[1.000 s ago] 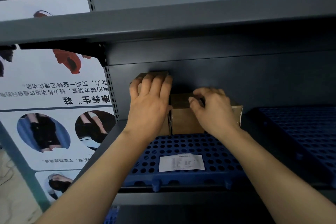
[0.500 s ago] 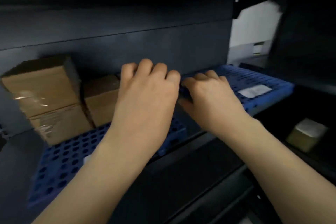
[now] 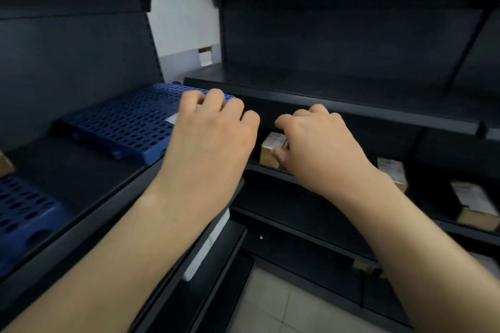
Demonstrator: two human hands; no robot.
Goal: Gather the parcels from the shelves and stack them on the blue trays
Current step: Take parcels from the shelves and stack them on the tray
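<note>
**Hands.** Left hand (image 3: 211, 138): hovering over the right corner of the far blue tray (image 3: 121, 121), fingers loosely curled, nothing showing in them. Right hand (image 3: 319, 149): reaching below the front edge of the upper shelf (image 3: 351, 105), fingers loosely curled. Its thumb is lying just beside the first parcel (image 3: 270, 150), but whether it is touching cannot be told.

**Trays.** The far blue tray is sitting on the left shelving, carrying a white slip (image 3: 172, 118) half hidden under the left hand. The near blue tray (image 3: 21, 213) is showing at the lower left.

**Parcels.** The first parcel is standing on the lower shelf (image 3: 270, 170), near its front edge. The second parcel (image 3: 392, 170) and the third parcel (image 3: 473, 205) are lying further right, well apart from each other. Each is wearing a white label.

**Writing.** All print is reading as blur, and no brand is making itself out.

**Other.** A white tag (image 3: 208, 246) is hanging on the left shelf edge above the tiled floor (image 3: 270, 305).
</note>
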